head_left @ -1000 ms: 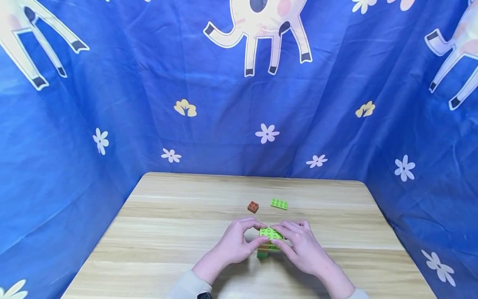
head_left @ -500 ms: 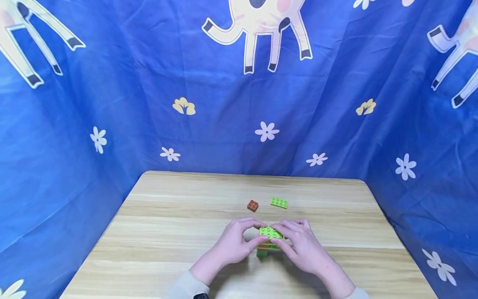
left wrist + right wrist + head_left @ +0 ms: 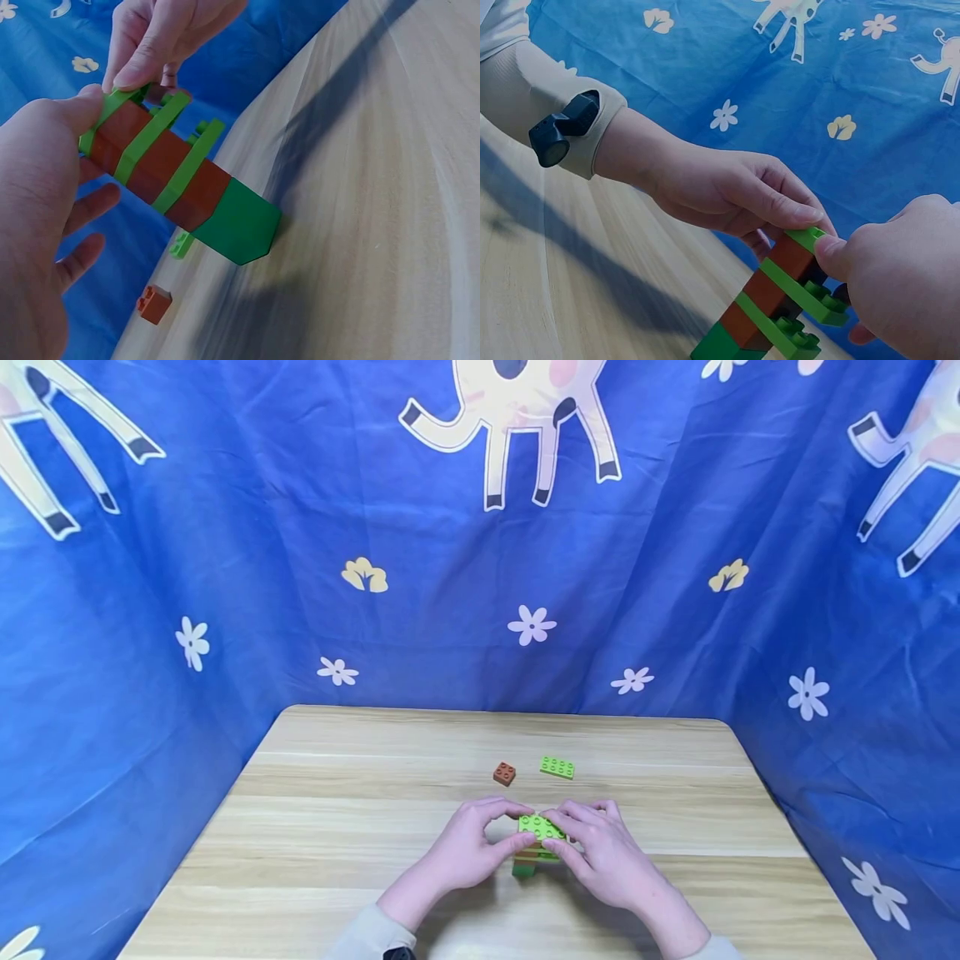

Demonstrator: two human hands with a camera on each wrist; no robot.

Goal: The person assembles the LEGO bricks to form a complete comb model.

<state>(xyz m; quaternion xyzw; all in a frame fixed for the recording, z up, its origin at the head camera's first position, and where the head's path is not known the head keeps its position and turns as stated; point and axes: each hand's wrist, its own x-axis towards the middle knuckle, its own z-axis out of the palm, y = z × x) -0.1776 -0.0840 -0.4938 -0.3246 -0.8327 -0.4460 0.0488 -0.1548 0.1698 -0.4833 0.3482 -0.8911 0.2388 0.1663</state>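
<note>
A brick stack [image 3: 176,169] stands upright on the table, with a dark green brick [image 3: 241,221] at its base and brown bricks alternating with light green plates above. The plates stick out to one side. At its top, my left hand [image 3: 468,846] pinches the uppermost light green plate [image 3: 540,827] between thumb and fingers. My right hand [image 3: 606,852] holds the same plate from the other side, thumb in front and fingers behind. In the right wrist view both thumbs touch the top of the stack [image 3: 780,277].
Behind the hands on the wooden table [image 3: 337,810] lie a loose brown brick [image 3: 505,773] and, to its right, a light green plate [image 3: 557,767]. A blue patterned cloth [image 3: 420,635] hangs around the table's back and sides.
</note>
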